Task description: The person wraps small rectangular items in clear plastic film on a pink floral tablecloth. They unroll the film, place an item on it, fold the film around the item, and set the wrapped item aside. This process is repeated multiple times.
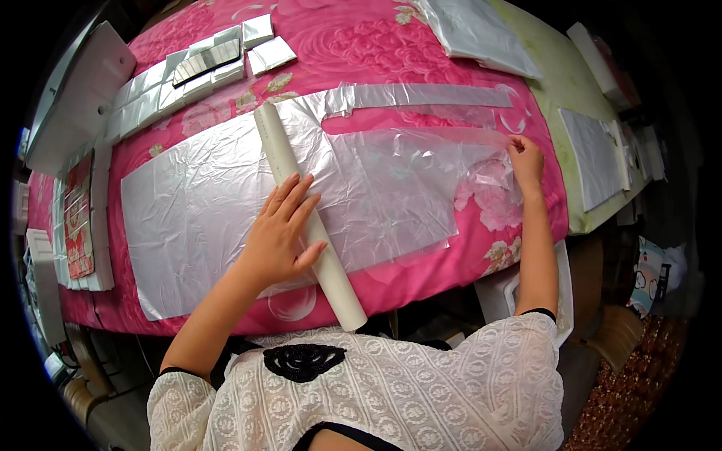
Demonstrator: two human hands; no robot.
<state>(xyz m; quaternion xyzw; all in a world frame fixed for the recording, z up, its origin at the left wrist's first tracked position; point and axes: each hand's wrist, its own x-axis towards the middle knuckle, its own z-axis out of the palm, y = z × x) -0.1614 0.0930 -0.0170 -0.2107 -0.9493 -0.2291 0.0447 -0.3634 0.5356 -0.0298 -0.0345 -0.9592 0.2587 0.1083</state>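
Note:
A stack of thin, silvery translucent plastic sheets (199, 207) with a long strap-like strip at the far side lies across the table. A white plastic pipe (336, 282) rests slantwise over it, its near end reaching past the table edge. My left hand (282, 229) lies on the pipe with its fingers spread. At the right, my right hand (526, 160) pinches the edge of a thin clear top layer (421, 173) and holds it out to the right. Part of that layer is lifted and crumpled near my right hand.
A pink flowered cloth (361, 45) covers the table. Folded white packets (150, 86) line the far left, with a phone (207, 62) on them. A white box (79, 98) stands behind. More folded plastic (481, 37) lies far right, and a white stack (590, 158) sits on green cloth.

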